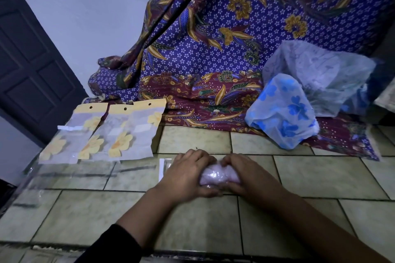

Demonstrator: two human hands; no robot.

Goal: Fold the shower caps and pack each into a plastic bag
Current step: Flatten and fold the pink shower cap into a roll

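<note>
- Tiled counter (320,177), and the person is working around the middle of it, a bit back from the front edge.
- The pink shower cap (218,174) is scrunched into a small bundle right between both hands, touching both. It looks glossy on top, like clear plastic is already over it.
- Left hand (187,175) has its fingers curled over the far side of the bundle and the thumb hooked under the near side, so it's gripping the left end.
- Right hand (240,174) does the same on the right end, fingers wrapped over the top. The fingertips of the two hands nearly meet above the bundle.
- The plastic bag (165,168) sticks out flat from under the left hand, with a whitish strip at its left end. I can't tell how far in the cap sits.
- Toward the far left corner there are three packed bags (102,134) with yellow flowers and yellow header cards, overlapping each other in a row, well apart from the hands.
- A blue-flowered shower cap (284,113) sits puffed up near the far right on the batik cloth (213,53), with a pale crumpled plastic heap (320,74) just behind it.
- A dark door (27,60) is off to the left.
</note>
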